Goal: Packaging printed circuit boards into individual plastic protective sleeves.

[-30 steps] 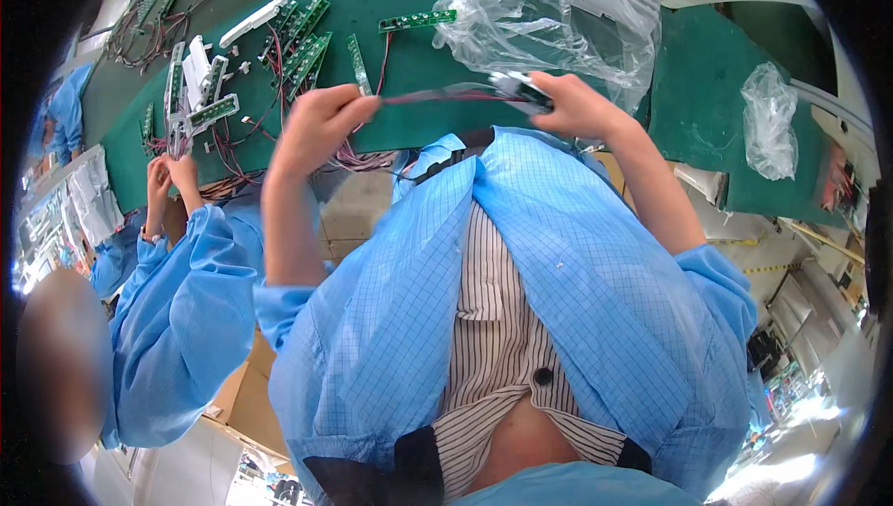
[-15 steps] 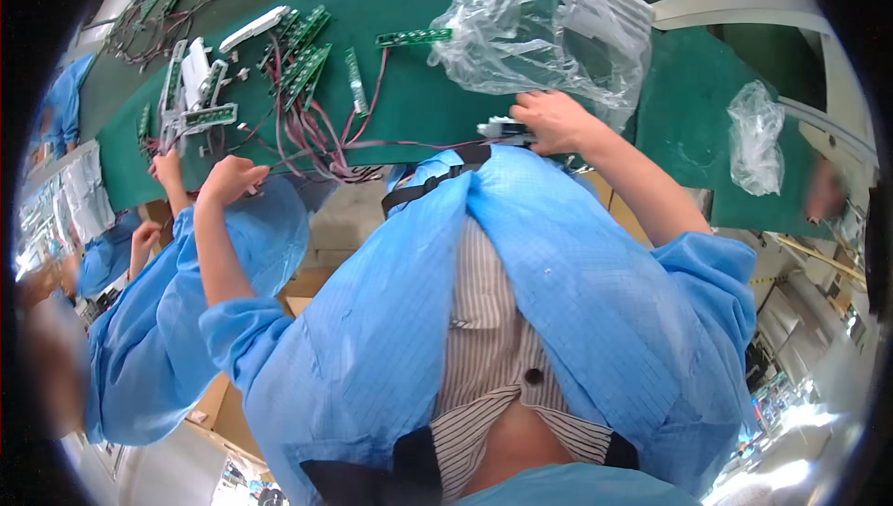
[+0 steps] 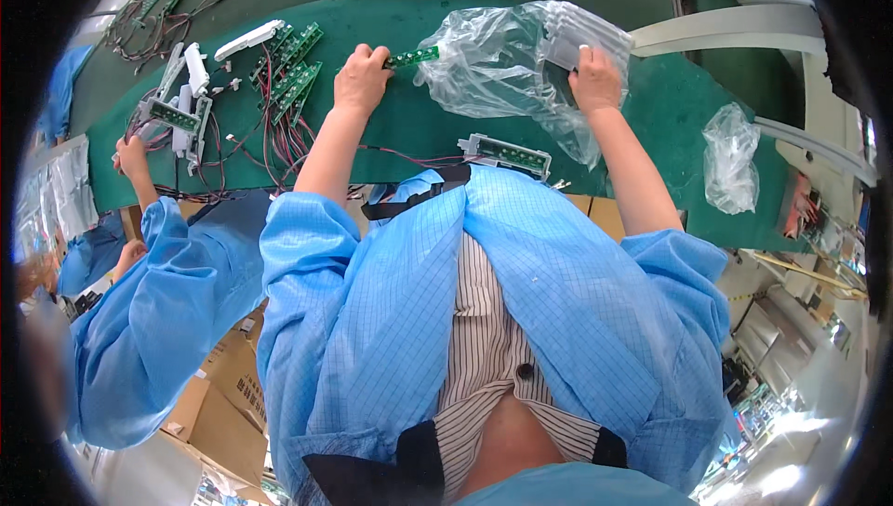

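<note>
upper centre: left hand [image 3: 363, 80] pinches green board [image 3: 412, 58]; right hand [image 3: 596, 83] at white parts [image 3: 569, 30] in clear bag [image 3: 493, 78], can't tell grip.

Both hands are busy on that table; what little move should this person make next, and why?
Perhaps the right hand should ease one part from the white parts in the clear bag: it is right at them, though its grip is unclear, while the left hand is at one end of the green circuit board.
</note>
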`<state>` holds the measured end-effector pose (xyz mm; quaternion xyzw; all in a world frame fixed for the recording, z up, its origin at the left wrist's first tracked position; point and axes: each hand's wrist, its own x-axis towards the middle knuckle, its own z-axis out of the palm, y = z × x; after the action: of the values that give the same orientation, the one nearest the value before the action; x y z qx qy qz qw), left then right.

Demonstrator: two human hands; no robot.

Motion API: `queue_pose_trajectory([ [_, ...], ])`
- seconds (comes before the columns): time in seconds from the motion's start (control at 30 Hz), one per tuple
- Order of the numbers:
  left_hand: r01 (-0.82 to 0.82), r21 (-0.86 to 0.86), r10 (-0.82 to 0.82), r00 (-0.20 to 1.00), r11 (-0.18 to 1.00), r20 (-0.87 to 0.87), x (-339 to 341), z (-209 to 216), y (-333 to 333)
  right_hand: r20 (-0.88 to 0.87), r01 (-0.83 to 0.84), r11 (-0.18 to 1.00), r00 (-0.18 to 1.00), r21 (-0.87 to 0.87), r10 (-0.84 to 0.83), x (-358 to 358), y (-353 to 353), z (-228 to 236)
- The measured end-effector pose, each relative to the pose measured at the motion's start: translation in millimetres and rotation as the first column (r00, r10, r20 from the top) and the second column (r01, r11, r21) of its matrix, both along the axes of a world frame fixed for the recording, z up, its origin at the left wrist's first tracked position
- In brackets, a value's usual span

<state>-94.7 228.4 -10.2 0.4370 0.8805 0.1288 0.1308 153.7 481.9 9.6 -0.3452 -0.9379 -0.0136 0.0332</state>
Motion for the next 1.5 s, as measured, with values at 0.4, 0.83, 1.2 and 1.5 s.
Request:
queue_pose_trajectory([
  [0.4, -0.872, 0.295, -0.112, 0.273, 0.391, 0.955, -15.4, 69.4, -26.6, -0.456, -0.253, 0.578, 0.858, -0.776, -0.236, -38.2, -30.4, 73.9],
  [0.83, 0.176, 0.598, -0.325, 0.934, 0.782, 0.15, 69.2, 111.5, 4.7, 0.015, -0.058, -0.318, 0.975, -0.946, -0.22, -52.2, -78.9, 78.9],
  [1.2, 0.353, 0.565, -0.442, 0.897, 0.746, 0.022, 82.5, 101.6, 14.6, -0.072, -0.184, -0.479, 0.968, -0.859, -0.242, -43.9, -87.3, 61.0],
  [1.5, 0.323, 0.582, -0.475, 0.871, 0.746, 0.124, 84.2, 98.4, 5.7, -0.127, -0.188, -0.444, 0.978, -0.876, -0.163, -40.3, -97.9, 54.7],
])
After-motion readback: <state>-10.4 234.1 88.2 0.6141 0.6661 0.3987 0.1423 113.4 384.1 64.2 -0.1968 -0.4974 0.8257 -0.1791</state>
